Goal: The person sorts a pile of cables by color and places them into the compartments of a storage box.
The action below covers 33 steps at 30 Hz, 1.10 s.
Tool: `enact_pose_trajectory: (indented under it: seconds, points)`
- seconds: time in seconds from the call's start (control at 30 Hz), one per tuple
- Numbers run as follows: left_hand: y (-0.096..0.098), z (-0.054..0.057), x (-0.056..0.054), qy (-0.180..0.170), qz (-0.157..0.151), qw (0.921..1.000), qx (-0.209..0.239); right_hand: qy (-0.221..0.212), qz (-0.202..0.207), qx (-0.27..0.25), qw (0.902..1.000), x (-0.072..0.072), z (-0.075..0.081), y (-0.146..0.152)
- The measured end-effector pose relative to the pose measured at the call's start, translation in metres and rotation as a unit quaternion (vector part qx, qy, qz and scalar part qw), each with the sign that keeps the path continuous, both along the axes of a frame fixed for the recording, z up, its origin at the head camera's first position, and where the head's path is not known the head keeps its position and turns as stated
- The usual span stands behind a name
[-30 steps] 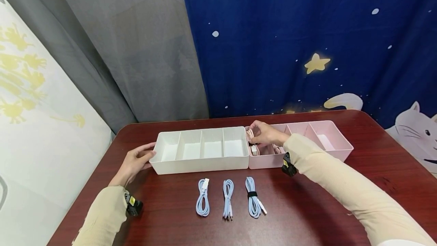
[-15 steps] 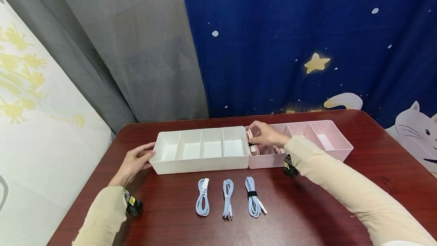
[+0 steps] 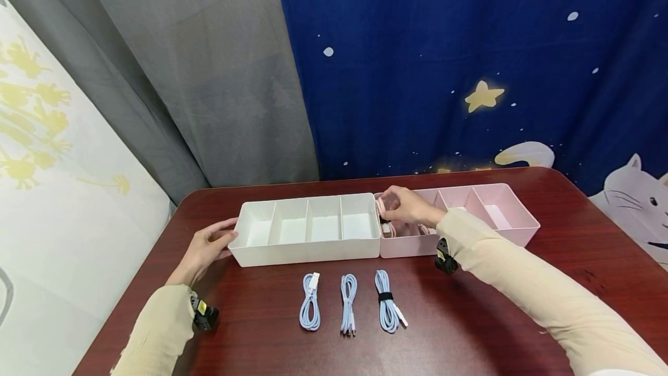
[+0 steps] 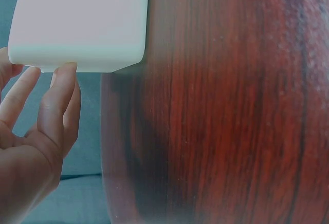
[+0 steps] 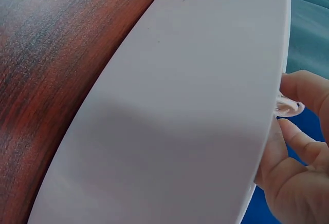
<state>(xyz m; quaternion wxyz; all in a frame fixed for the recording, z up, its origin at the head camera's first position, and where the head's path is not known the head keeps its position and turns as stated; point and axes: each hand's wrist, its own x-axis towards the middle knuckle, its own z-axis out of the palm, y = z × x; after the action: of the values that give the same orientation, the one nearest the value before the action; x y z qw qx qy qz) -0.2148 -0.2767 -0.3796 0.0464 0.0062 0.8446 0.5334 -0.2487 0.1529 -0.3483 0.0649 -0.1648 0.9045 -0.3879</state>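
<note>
My left hand [image 3: 209,247] rests its fingertips against the left end of a white four-compartment box [image 3: 308,251]. In the left wrist view its fingers [image 4: 57,103] are loosely bent at the lower edge of the box's end wall. My right hand [image 3: 408,206] reaches into the leftmost compartment of a pink divided box [image 3: 409,246], pinching a coiled pink cable [image 3: 381,206]. A loop of that pink cable [image 5: 289,106] shows between thumb and fingers above the rim in the right wrist view. Another pink cable [image 3: 423,229] lies to its right in the pink box.
Three coiled light-blue cables lie in front of the boxes: a left one [image 3: 310,306], a middle one [image 3: 348,303] and a right one [image 3: 387,303] with a black strap. The boxes stand end to end on the dark red table [image 3: 261,329]. Curtains [image 3: 235,103] hang behind.
The right wrist shifts very slightly to the right, and the pink cable tips a little under the fingers. The left hand and both boxes stay where they were.
</note>
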Motion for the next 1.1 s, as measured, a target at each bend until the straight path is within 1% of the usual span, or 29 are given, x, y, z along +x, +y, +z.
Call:
enact_pose_trajectory:
  seconds: [0.07, 0.13, 0.3, 0.37, 0.53, 0.7, 0.77, 0.93, 1.03, 1.1]
  points:
    - [0.000, 0.000, 0.000, -0.001, 0.001, 1.0000, 0.001, 0.008, -0.003, 0.000, 1.0000, 0.000, 0.001, 0.000]
    - [0.000, 0.001, 0.001, -0.002, 0.002, 1.0000, 0.002, 0.000, -0.009, -0.014, 0.9999, 0.001, 0.002, 0.000]
    - [0.000, 0.001, 0.001, -0.003, 0.002, 1.0000, -0.001, -0.039, -0.023, -0.049, 0.9978, 0.003, 0.007, 0.000]
    - [0.000, 0.001, 0.001, -0.003, 0.000, 1.0000, -0.002, -0.045, -0.024, -0.053, 0.9973, 0.005, 0.007, 0.001]
    - [0.000, 0.000, 0.000, -0.006, 0.000, 1.0000, -0.002, -0.041, -0.016, -0.066, 0.9969, 0.006, 0.006, 0.004]
    - [0.000, -0.001, -0.001, -0.004, -0.001, 1.0000, 0.003, -0.041, -0.007, -0.087, 0.9954, 0.012, 0.008, 0.006]
    - [0.000, -0.001, -0.001, -0.003, -0.001, 1.0000, 0.004, -0.029, -0.005, -0.083, 0.9962, 0.015, 0.008, 0.007]
    - [0.001, -0.001, -0.001, -0.002, 0.001, 1.0000, 0.005, 0.035, 0.011, -0.051, 0.9980, 0.022, 0.007, 0.010]
    - [0.001, 0.000, 0.000, -0.002, 0.001, 1.0000, 0.007, 0.057, 0.021, -0.053, 0.9968, 0.028, 0.006, 0.010]
    - [0.001, 0.001, 0.001, -0.002, 0.002, 1.0000, 0.007, 0.063, 0.026, -0.062, 0.9958, 0.031, 0.006, 0.011]
